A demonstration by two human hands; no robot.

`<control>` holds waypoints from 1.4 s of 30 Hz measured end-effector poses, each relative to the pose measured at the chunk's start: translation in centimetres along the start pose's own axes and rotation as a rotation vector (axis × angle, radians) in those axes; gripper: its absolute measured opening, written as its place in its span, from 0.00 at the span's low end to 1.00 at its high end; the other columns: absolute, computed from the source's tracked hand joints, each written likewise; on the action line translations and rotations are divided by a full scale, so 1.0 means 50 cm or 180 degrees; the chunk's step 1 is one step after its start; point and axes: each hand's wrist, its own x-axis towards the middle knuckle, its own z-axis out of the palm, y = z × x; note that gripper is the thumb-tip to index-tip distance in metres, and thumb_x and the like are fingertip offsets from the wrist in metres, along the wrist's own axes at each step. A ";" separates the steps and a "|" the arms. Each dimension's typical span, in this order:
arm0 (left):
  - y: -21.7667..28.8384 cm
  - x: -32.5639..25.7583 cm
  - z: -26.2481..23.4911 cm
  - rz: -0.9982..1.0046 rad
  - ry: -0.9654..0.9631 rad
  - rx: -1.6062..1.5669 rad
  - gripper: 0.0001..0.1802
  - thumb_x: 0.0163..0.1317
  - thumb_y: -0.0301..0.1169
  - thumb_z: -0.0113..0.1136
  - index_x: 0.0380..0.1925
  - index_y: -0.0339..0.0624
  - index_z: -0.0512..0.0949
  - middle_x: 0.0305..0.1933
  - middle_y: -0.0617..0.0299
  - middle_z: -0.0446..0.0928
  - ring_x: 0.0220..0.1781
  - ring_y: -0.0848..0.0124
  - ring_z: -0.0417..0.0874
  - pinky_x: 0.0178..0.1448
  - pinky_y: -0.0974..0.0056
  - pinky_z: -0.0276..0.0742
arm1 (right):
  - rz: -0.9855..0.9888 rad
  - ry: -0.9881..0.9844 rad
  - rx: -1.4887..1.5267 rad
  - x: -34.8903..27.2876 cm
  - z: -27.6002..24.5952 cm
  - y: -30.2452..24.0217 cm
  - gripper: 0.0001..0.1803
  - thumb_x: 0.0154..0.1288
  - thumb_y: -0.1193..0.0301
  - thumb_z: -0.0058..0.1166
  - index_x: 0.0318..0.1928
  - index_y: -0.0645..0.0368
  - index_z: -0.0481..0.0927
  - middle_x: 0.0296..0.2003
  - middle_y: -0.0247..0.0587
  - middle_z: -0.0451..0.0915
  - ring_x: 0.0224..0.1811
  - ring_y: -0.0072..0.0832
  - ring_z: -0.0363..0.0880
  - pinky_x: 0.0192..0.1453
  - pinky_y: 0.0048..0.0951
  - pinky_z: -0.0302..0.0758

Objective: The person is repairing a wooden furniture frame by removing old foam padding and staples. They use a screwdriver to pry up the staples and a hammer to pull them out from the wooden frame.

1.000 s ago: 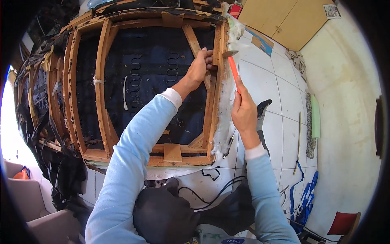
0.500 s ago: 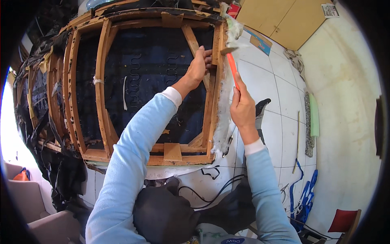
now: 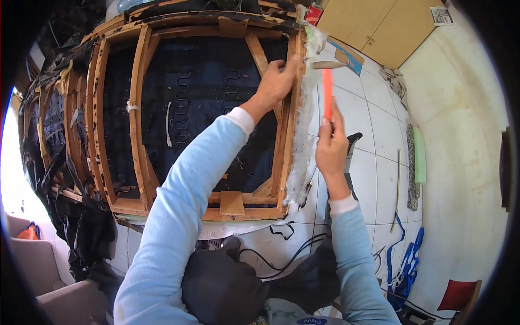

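Note:
A wooden furniture frame (image 3: 138, 116) lies tipped in front of me, with dark fabric (image 3: 206, 124) and zigzag springs (image 3: 184, 97) inside it. My left hand (image 3: 280, 82) is closed over the upper part of its right rail (image 3: 291, 124); some fingertips are hidden, and no small item shows in them. White padding (image 3: 299, 162) runs along that rail's outer side. To the right, my right hand (image 3: 332, 151) grips a hammer (image 3: 327, 89) by its orange handle. The hammer's head, slightly blurred, is raised clear of the rail, over the tiles.
Torn black cloth (image 3: 81, 238) hangs at the left near a beige armchair (image 3: 70, 303). A dark cable (image 3: 281, 265) curves across the tiled floor. Blue straps (image 3: 411, 265) and a green roll (image 3: 419, 154) lie by the right wall. A cupboard (image 3: 374, 32) stands at the back.
The hammer has swung right, away from the rail where its head was. My left hand has moved right, from the rail's inner side to over its top.

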 end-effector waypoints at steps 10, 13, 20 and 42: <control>-0.050 -0.084 0.018 0.0620 0.0446 0.1447 0.63 0.63 0.71 0.70 0.79 0.26 0.63 0.79 0.28 0.64 0.82 0.35 0.64 0.83 0.36 0.59 | 0.0575 -0.0309 0.0381 -0.076 -0.075 0.003 0.29 0.89 0.70 0.47 0.85 0.54 0.68 0.40 0.34 0.81 0.31 0.18 0.72 0.38 0.25 0.75; -0.058 -0.111 0.009 0.0610 0.0444 0.1708 0.64 0.62 0.71 0.70 0.81 0.30 0.62 0.83 0.28 0.55 0.84 0.31 0.57 0.84 0.32 0.55 | 0.0424 -0.0314 0.0301 -0.105 -0.062 0.014 0.29 0.89 0.70 0.47 0.84 0.55 0.69 0.46 0.38 0.86 0.33 0.19 0.75 0.40 0.27 0.78; -0.096 -0.194 0.008 0.0435 0.0395 0.1860 0.67 0.61 0.71 0.72 0.84 0.33 0.56 0.87 0.28 0.44 0.87 0.29 0.50 0.86 0.32 0.51 | 0.0601 -0.0392 0.0307 -0.143 -0.065 0.007 0.28 0.87 0.71 0.50 0.83 0.54 0.71 0.48 0.42 0.88 0.34 0.18 0.76 0.41 0.26 0.78; -0.140 -0.271 -0.002 -0.0084 -0.0308 0.1699 0.77 0.55 0.74 0.73 0.86 0.32 0.46 0.88 0.26 0.40 0.88 0.29 0.45 0.86 0.30 0.47 | -0.0448 -0.0096 -0.0070 -0.232 -0.067 0.036 0.29 0.83 0.77 0.53 0.80 0.58 0.73 0.57 0.51 0.89 0.42 0.35 0.88 0.49 0.33 0.84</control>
